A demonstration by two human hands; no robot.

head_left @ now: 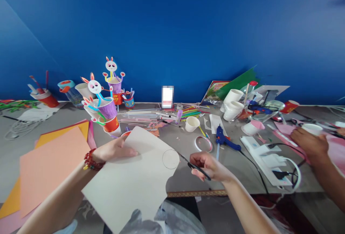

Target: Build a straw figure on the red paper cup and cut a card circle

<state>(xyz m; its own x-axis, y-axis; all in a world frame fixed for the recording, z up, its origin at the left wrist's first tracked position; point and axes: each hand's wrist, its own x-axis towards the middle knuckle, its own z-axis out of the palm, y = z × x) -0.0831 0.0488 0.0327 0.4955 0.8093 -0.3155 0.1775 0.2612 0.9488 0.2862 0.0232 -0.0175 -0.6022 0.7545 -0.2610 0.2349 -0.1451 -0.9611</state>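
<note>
My left hand [118,151] grips the upper left edge of a large sheet of white paper [129,183], thumb on top and fingers hidden beneath. A circle is drawn in thin line near the sheet's right corner, and curved pieces are cut out of the edge below it. My right hand [206,165] is closed round the dark handles of a pair of scissors [199,169]. Their blades point up and left, at the paper's edge right beside the drawn circle. Whether the blades are parted is too small to tell.
Rabbit figures on paper cups [107,110] stand behind my left hand. Coloured paper [54,165] lies at left. Beyond my right hand are a blue glue gun [225,139], a tape roll [203,143] and a power strip [265,160]. Another person's hand [309,140] touches a white cup at right.
</note>
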